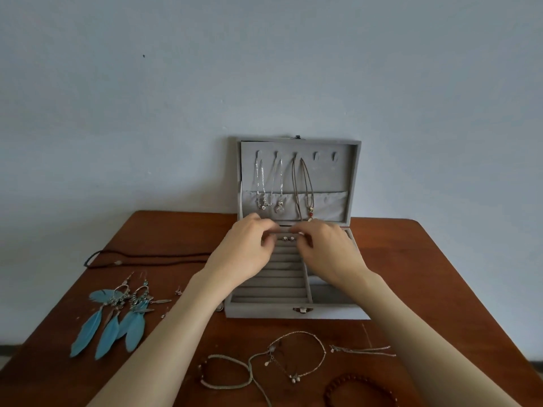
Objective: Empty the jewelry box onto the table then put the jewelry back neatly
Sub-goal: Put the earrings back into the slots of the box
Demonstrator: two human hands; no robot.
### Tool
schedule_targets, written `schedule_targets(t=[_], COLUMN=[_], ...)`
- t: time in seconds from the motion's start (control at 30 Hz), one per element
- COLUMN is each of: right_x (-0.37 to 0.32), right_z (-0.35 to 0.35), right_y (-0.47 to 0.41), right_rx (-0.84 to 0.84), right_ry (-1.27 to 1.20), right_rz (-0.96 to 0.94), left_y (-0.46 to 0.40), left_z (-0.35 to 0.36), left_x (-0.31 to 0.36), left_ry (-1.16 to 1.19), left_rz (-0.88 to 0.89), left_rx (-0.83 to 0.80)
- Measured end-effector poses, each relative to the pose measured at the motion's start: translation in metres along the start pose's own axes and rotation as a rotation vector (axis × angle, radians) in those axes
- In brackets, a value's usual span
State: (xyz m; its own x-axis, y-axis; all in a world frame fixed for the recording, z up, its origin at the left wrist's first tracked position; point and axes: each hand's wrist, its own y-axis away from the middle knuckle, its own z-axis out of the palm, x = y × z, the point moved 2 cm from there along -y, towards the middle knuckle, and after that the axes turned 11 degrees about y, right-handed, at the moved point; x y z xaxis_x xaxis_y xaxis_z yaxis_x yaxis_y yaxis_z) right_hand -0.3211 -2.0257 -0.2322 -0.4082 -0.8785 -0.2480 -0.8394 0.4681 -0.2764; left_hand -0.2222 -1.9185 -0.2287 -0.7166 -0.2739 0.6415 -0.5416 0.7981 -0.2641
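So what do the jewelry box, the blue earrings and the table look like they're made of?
Jewelry box: grey, matte and soft-looking, probably velvet or suede-like fabric, with a small metal clasp. Blue earrings: feathers on silvery metal-looking hooks. Table: reddish-brown wood or wood-look surface.

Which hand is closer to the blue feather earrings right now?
Left. The left hand is over the open jewelry box, on the side facing the feather earrings, which lie on the table to its lower left. The right hand is farther across the box.

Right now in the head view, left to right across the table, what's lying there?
Blue feather earrings → grey jewelry box with both hands at its ring rows, left hand, right hand → thin chain near the right forearm.
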Motion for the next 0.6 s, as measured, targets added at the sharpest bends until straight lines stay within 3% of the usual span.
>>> schedule_targets(t=[0.13,0.27,0.4,0.6], right_x=[-0.027,-0.063,-0.096,-0.127], right_z=[-0.002,0.002,0.015,0.032], right_y=[0.022,0.041,0.041,0.021], right_rx=[0.094,0.046,-0.064,-0.158], right_ry=[-0.135,-0.158,0.034,0.169], right_rz=[-0.082,-0.22,-0.354,-0.294], left_y=[0.039,0.076,0.098,0.109], left_z=[-0.029,-0.058,-0.074,-0.076], left_x=[-0.006,-0.035,-0.064,-0.084], left_ry=[0.043,-0.052,-0.14,-0.172], left_rz=[0.025,-0.068,-0.205,-0.234], left_rx=[0.064,0.107,0.063,0.067])
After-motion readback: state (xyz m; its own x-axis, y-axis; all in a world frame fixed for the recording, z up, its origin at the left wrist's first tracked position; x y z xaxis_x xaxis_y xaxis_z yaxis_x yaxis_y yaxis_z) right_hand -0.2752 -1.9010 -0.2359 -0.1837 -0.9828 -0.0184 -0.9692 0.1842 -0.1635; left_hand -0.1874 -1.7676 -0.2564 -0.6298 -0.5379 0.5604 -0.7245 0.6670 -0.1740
